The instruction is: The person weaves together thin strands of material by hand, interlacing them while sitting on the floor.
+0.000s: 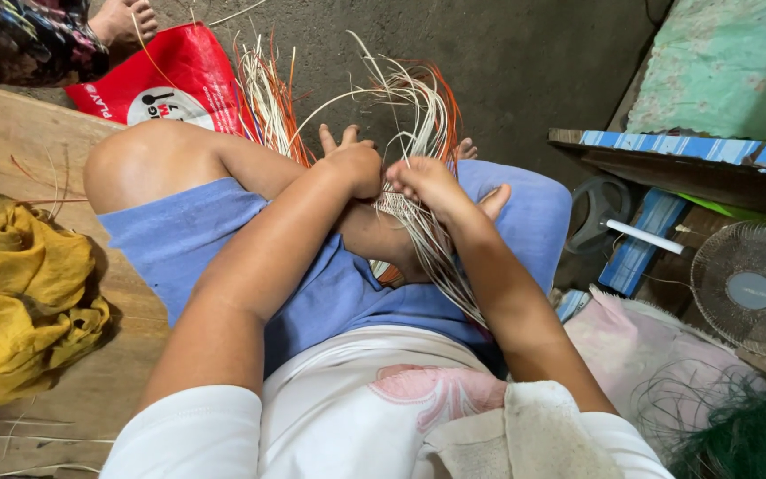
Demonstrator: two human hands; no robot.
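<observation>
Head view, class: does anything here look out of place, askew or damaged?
Nothing looks damaged. The pale and orange weaving strips splay loosely from the woven piece that the left hand and right hand grip, and a crumpled mustard-yellow cloth lies bunched on the wooden bench.

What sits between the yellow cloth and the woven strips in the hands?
In the head view, the person's bent knee in blue shorts lies between the yellow cloth and the woven strips.

You have a yellow cloth (19,297) left, a red bag (170,80) far left (crumpled), a fan (749,288) right.
</observation>
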